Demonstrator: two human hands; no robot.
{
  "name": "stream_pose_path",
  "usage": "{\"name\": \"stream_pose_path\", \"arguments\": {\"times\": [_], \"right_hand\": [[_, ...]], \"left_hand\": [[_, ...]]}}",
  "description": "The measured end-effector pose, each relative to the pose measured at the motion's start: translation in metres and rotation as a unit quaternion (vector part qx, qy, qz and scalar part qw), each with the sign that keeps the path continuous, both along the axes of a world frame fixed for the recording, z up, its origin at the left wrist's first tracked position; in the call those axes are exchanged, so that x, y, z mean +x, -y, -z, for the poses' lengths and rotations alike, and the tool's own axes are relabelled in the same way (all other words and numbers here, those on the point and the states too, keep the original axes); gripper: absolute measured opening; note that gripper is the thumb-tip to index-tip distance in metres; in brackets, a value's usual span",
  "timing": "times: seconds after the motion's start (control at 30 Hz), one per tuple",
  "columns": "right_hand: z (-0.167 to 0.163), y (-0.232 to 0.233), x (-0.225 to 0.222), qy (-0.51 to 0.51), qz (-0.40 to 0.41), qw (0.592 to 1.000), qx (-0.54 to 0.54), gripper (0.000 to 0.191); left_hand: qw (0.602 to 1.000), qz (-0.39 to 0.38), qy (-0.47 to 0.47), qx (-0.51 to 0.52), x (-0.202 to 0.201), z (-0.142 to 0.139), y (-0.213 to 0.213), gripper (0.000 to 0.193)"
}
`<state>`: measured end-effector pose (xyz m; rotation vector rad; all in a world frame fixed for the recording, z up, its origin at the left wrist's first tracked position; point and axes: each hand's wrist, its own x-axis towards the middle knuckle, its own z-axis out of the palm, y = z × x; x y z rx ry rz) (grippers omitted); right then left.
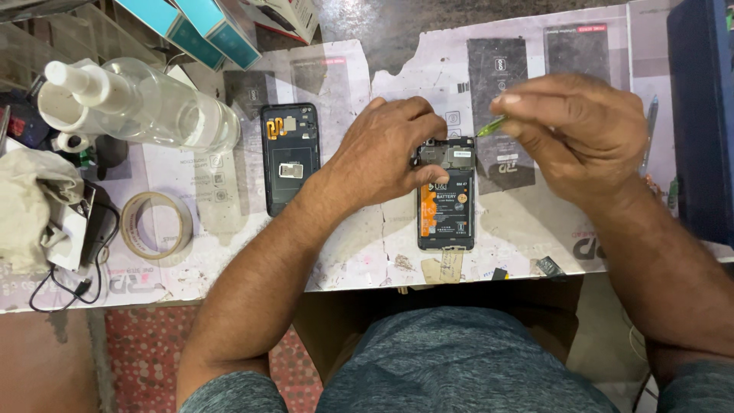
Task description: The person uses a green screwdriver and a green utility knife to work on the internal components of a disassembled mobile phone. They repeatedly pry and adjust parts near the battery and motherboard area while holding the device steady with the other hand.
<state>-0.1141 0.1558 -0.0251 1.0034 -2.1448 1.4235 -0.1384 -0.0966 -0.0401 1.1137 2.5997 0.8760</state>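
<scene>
An opened phone (446, 206) lies back-up on the worn work mat (359, 252), its black-and-orange battery showing. My left hand (386, 153) rests on the phone's upper left corner and pins it down with curled fingers. My right hand (581, 134) hovers at the upper right and pinches a thin green-tipped tool (492, 126) whose point aims at the phone's top edge. The phone's removed back cover (290, 157) lies inside-up to the left of my left hand.
A clear plastic spray bottle (145, 107) lies at the far left, with a roll of tape (157, 224), a crumpled cloth (30, 203) and black cables (69, 283) below it. Teal boxes (202, 30) sit at the top left. A dark blue case (699, 115) stands at the right edge.
</scene>
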Motion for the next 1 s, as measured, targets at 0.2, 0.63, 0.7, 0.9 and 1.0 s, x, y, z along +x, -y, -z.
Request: {"name": "stream_pose_path", "arguments": {"times": [0.2,0.63,0.7,0.9,1.0], "right_hand": [[-0.0006,-0.0017,-0.0044,0.024,-0.025,0.999,-0.023,0.017],[-0.0019,-0.0053,-0.0018,0.040,-0.010,0.999,-0.002,0.017],[-0.0010,-0.0054,-0.0026,0.045,-0.022,0.999,-0.013,0.017],[-0.0041,-0.0044,-0.0006,0.019,0.003,1.000,0.005,0.020],[-0.0061,-0.0025,-0.0004,0.021,-0.019,1.000,-0.003,0.021]], "left_hand": [[1.000,0.002,-0.007,0.008,0.0001,-0.0057,-0.0004,0.057],[1.000,0.000,-0.011,0.004,0.0008,-0.0005,-0.0010,0.058],[1.000,0.003,-0.008,0.005,0.0002,-0.0011,0.0007,0.059],[1.000,0.003,-0.012,0.006,0.0007,-0.0034,0.0003,0.058],[1.000,0.004,-0.007,0.004,0.0008,-0.0044,0.0015,0.058]]}}
